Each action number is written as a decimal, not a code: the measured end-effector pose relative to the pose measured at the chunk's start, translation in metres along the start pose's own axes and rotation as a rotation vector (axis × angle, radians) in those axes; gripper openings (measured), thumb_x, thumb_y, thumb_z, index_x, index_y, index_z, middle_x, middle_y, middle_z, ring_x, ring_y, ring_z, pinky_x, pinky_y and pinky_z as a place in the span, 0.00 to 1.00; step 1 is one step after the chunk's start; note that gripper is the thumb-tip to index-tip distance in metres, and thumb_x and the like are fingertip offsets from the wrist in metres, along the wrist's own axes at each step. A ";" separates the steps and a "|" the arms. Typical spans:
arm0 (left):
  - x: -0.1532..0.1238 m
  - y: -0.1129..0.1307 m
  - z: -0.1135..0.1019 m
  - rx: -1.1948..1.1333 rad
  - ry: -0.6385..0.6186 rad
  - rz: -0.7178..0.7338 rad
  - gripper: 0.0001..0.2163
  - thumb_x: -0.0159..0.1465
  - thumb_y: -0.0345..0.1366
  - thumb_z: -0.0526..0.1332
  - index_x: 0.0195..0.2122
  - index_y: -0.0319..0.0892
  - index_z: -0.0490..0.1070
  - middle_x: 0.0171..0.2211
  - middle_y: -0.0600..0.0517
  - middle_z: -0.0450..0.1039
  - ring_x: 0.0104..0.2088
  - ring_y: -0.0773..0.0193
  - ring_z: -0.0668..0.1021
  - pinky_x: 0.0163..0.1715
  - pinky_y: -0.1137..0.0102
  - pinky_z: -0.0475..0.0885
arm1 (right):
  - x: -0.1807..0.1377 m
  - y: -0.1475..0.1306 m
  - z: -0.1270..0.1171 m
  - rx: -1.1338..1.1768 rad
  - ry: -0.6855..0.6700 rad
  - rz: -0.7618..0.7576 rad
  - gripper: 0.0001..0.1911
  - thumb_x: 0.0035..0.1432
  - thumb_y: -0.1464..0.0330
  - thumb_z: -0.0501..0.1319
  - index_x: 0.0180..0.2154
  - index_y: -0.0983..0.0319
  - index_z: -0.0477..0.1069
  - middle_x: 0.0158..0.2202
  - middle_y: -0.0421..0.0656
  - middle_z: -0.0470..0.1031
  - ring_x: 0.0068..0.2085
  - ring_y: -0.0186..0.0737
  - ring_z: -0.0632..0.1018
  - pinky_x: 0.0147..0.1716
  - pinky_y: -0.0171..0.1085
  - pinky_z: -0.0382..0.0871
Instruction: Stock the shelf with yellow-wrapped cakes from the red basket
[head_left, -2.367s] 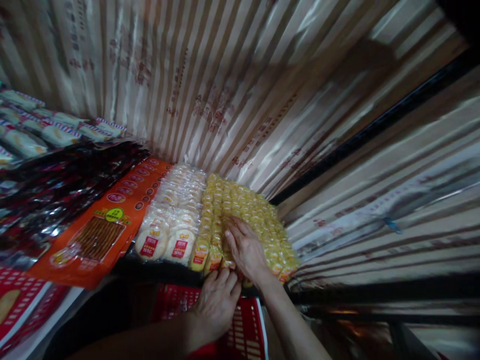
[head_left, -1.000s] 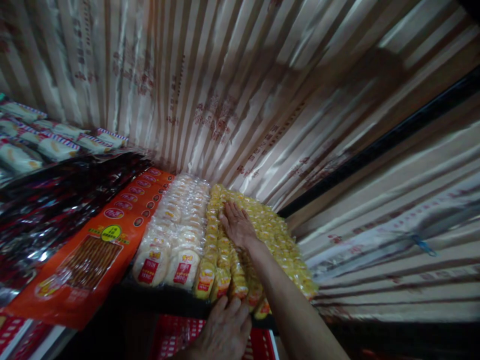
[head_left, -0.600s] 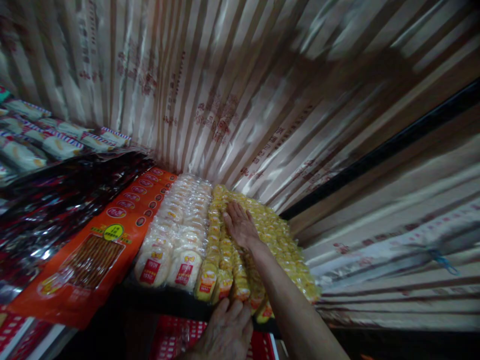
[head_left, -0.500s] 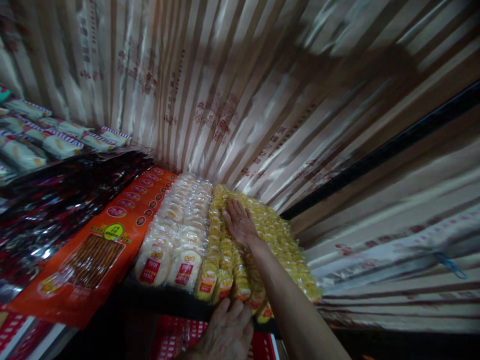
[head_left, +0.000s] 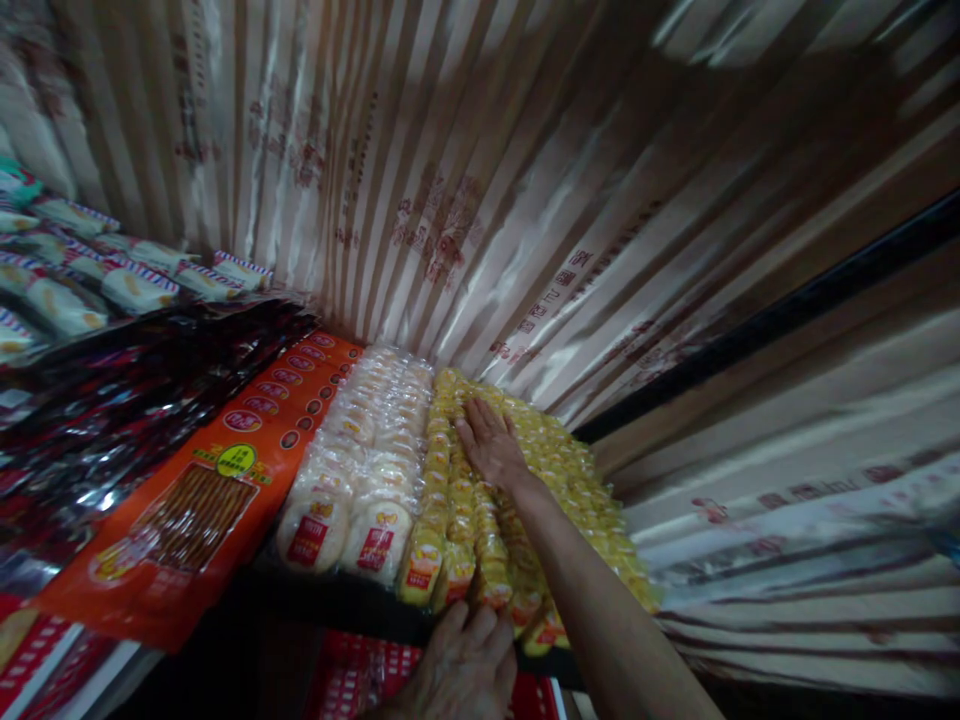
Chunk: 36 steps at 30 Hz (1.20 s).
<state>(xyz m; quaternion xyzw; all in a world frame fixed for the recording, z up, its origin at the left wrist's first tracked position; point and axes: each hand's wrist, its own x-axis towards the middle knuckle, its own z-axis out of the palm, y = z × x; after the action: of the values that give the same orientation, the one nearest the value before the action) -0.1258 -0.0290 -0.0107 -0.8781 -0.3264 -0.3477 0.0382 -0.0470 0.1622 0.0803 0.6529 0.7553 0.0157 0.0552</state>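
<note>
My right hand [head_left: 491,445] lies flat, fingers stretched out, on top of rows of small yellow snack packets [head_left: 555,460]. Its forearm crosses over the packets from the lower right. At the front edge of the same rows is my left hand [head_left: 469,660], back upward, with its fingers apart and their tips against the lowest packets. Neither hand holds anything that I can see. Just left of the yellow rows stand two rows of round white rice crackers [head_left: 375,530] in clear wrap with red labels.
An orange snack bag [head_left: 217,480] lies left of the crackers, beside dark shiny packs [head_left: 135,400]. White packets [head_left: 135,285] sit further back. Below the dark shelf edge [head_left: 337,600] is a red basket [head_left: 360,660]. A pleated printed curtain [head_left: 420,150] and a black bar [head_left: 787,310] stand behind.
The view has shifted slightly, so everything appears a little further right. Both hands keep about the same places on the yellow packets.
</note>
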 end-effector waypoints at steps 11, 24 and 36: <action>-0.004 0.005 0.018 0.038 0.006 -0.051 0.10 0.65 0.34 0.52 0.42 0.44 0.72 0.42 0.53 0.72 0.38 0.63 0.67 0.37 0.68 0.58 | 0.021 -0.010 0.006 0.028 -0.044 -0.033 0.34 0.63 0.53 0.31 0.64 0.66 0.40 0.66 0.45 0.43 0.66 0.38 0.44 0.62 0.47 0.36; -0.002 0.001 0.003 0.002 0.001 -0.013 0.10 0.65 0.36 0.53 0.38 0.41 0.73 0.43 0.51 0.71 0.41 0.62 0.67 0.41 0.67 0.58 | 0.010 -0.025 -0.005 0.047 0.042 -0.219 0.30 0.64 0.57 0.34 0.63 0.63 0.43 0.66 0.42 0.43 0.66 0.37 0.43 0.62 0.46 0.31; -0.003 0.000 -0.032 -0.086 -0.220 -0.035 0.14 0.64 0.38 0.53 0.48 0.38 0.69 0.50 0.48 0.68 0.50 0.58 0.64 0.49 0.64 0.56 | -0.011 -0.026 -0.006 0.165 0.086 -0.181 0.30 0.64 0.57 0.35 0.64 0.62 0.41 0.66 0.43 0.40 0.66 0.36 0.42 0.62 0.46 0.36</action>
<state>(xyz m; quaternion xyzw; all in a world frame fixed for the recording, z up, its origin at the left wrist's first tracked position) -0.1464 -0.0401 0.0119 -0.9060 -0.3287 -0.2633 -0.0418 -0.0721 0.1483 0.0846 0.5830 0.8116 -0.0235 -0.0297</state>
